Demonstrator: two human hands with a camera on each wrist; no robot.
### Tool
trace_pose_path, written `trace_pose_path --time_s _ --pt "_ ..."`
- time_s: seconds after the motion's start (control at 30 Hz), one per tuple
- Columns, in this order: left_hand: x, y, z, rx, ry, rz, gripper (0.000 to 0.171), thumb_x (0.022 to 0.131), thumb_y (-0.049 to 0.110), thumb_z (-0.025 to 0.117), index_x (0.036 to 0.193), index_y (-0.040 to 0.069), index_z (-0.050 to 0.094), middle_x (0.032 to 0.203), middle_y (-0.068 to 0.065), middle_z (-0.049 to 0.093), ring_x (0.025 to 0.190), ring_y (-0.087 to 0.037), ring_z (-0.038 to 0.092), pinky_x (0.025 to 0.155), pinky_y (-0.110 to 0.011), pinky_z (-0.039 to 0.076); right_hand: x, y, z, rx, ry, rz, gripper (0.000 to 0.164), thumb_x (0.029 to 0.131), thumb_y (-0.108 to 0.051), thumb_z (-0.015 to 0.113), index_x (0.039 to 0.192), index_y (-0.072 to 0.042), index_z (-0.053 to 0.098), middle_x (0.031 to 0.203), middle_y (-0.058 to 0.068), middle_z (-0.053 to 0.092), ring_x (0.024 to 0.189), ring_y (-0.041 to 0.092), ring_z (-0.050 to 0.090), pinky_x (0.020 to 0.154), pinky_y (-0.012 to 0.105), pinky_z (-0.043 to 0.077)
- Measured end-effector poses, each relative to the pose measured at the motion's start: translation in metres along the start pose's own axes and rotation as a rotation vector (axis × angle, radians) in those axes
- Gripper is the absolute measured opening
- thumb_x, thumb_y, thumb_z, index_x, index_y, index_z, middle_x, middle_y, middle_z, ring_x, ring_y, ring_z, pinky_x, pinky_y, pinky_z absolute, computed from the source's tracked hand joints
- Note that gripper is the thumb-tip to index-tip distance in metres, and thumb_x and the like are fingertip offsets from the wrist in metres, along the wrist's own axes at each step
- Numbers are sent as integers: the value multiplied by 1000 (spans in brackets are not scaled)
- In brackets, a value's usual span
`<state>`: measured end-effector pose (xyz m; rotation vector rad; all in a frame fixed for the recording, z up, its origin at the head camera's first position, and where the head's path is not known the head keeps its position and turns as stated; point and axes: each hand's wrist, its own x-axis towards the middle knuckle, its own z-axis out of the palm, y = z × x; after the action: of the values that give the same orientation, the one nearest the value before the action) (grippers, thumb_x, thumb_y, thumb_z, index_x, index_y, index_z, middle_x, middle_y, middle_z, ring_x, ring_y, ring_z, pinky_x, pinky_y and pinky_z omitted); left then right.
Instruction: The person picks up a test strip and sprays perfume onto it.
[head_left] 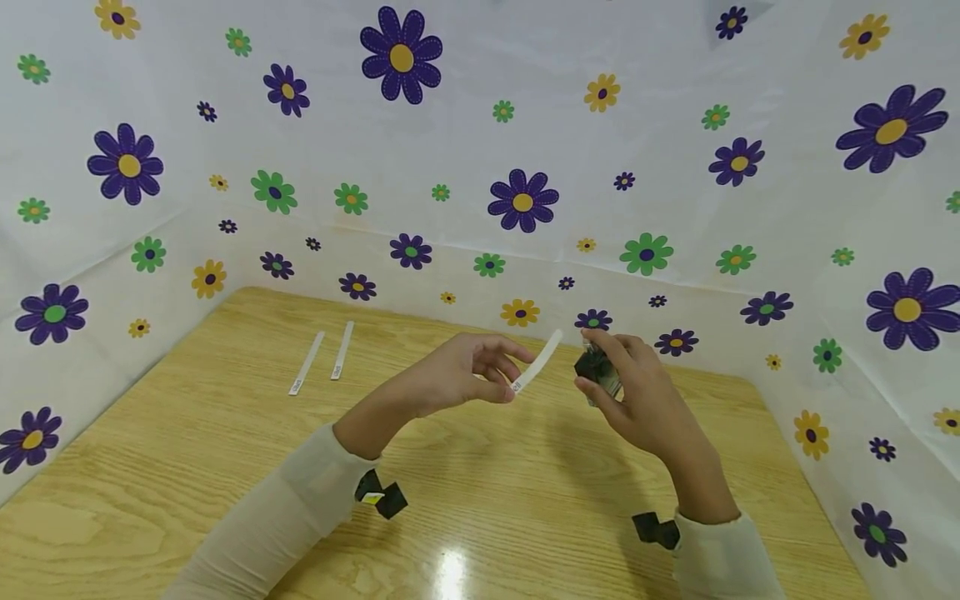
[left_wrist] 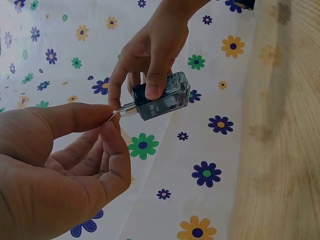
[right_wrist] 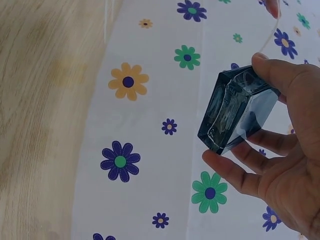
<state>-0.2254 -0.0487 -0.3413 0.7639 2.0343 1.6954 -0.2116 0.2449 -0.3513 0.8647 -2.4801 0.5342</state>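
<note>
Within right hand (head_left: 647, 392), glass bottle (right_wrist: 235, 110), left hand (head_left: 457, 379) pinching strip (head_left: 542, 360), seemingly paper

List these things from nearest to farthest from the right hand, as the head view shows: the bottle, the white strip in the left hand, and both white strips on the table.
1. Bottle: held in the right hand.
2. Held strip: left of the bottle, pinched by the left hand.
3. Right table strip: left of the left hand.
4. Left table strip: farthest left.
</note>
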Motion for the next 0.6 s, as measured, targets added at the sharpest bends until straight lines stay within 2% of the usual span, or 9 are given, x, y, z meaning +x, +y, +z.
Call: trace_pose_path --time_s 0.37,0.6 --pt "6 -8 -5 -25 36 -11 45 92 -6 71 135 7 63 113 -13 65 99 -25 66 84 -34 58 0 0 -5 -9 29 -15 70 90 -20 81 151 -16 47 127 25 57 114 41 58 90 62 54" --pt "19 -20 -9 -27 60 -31 47 92 -5 71 136 7 62 112 -15 66 96 -24 69 84 -37 57 -1 1 -10 -13 53 -31 72 89 -19 82 152 -17 46 125 24 57 112 40 58 89 60 54"
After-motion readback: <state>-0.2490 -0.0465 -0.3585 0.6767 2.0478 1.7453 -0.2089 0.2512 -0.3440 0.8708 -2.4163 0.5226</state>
